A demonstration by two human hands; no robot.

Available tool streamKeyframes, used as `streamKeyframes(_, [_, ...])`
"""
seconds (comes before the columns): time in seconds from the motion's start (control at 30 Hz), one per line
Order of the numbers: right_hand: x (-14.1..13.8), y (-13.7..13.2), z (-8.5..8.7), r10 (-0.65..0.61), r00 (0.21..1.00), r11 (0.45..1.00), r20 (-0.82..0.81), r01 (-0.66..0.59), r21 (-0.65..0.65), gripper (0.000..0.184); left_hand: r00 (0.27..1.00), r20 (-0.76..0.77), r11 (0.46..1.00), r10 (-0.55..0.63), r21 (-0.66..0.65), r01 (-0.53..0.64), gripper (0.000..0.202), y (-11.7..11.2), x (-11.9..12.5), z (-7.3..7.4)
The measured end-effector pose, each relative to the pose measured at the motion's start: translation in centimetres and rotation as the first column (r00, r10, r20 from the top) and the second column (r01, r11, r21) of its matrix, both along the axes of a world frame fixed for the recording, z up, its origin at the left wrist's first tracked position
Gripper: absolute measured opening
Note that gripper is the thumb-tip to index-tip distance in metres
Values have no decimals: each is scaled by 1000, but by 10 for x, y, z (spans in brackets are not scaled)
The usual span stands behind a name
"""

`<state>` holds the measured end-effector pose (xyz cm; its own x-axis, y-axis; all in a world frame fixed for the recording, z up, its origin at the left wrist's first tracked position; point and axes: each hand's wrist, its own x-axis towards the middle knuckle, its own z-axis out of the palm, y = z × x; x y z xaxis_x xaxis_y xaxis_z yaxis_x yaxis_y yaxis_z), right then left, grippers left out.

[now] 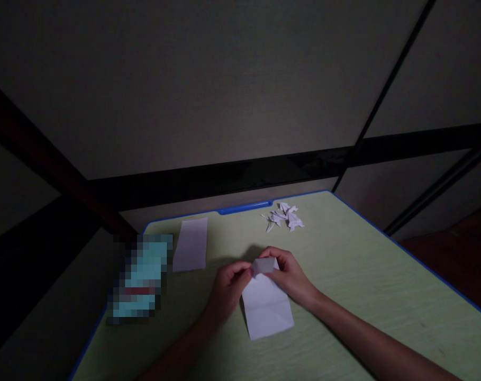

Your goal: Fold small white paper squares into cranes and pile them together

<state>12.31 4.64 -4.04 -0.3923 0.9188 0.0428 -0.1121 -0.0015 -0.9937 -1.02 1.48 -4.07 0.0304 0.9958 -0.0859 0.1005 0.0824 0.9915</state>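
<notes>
A white sheet of paper (267,312) lies toward me on the table, creased across its middle, with its far end folded up into a small flap. My left hand (230,286) pinches the left corner of that far end between thumb and fingers. At the right corner, my right hand (290,275) grips the same paper, thumb on the near side and fingers curled behind. Beyond the hands sits a small cluster of folded white paper figures (291,218), touching one another.
A second white paper sheet (190,244) rests flat at the back left. Beside it is a teal, pixelated object (145,275) near the left edge. The pale green table (355,254) has a blue rim and a blue groove (246,207) at the back. Dark-striped wall panels stand behind.
</notes>
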Motion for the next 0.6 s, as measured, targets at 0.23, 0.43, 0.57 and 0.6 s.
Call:
streamKeyframes(0.23, [3,4,-7,76,970,978,-233,-118,-173,20,1000,9,1000,9,24,-9,19,1,-2,-3])
streamKeyframes(0.43, [7,5,-4,131,932,950,-338,-216,-227,20,997,58,999,41,7,-42,19,0,-2,-1])
streamKeyframes(0.57, [8,4,-6,152,930,955,-334,-226,-194,22,995,90,999,46,-26,-43,19,0,-1,-1])
streamKeyframes(0.6, [7,4,-7,156,932,958,-326,-223,-181,21,995,95,999,43,-25,-40,18,0,0,-2])
